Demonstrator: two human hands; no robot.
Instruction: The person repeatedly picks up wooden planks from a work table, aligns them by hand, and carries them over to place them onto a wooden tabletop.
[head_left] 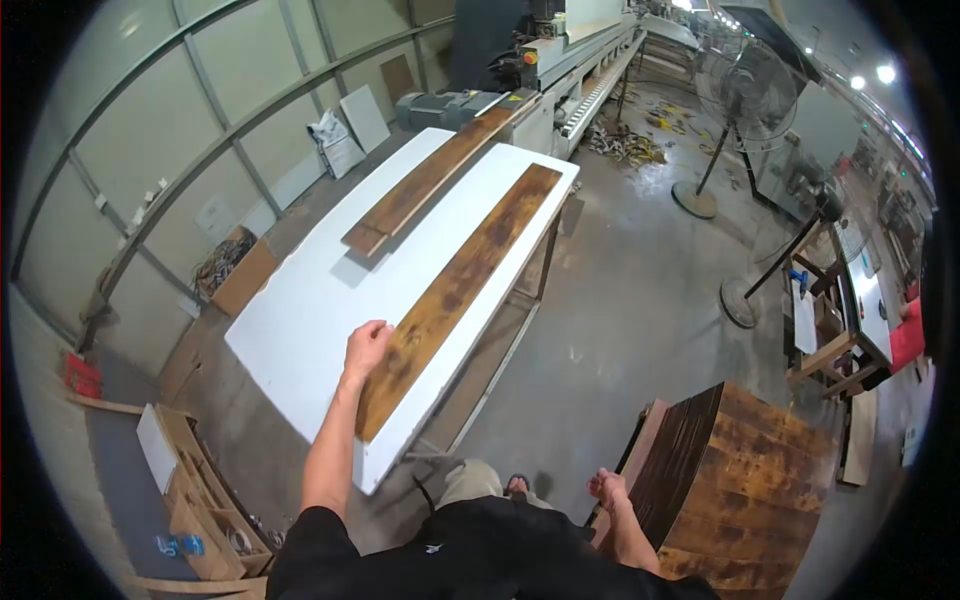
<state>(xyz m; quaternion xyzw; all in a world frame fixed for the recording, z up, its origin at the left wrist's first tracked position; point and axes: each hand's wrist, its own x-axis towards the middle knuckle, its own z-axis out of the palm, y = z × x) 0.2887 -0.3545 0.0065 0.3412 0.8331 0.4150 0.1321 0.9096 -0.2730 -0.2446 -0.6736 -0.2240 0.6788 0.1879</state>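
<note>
Board point(468, 290) lay along the table's point(285, 315) right edge; left hand point(367, 350), curled narrow, was beside it; right hand point(607, 487), also curled narrow, near the stack point(755, 470).

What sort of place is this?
Probably a woodworking workshop or factory: there's a stack of brown boards, a long machine beyond the white table, and a standing fan.

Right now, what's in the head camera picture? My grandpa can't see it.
A person's left hand is by a brown plank on a white table, another plank beyond it. The right hand is near stacked brown boards.
</note>
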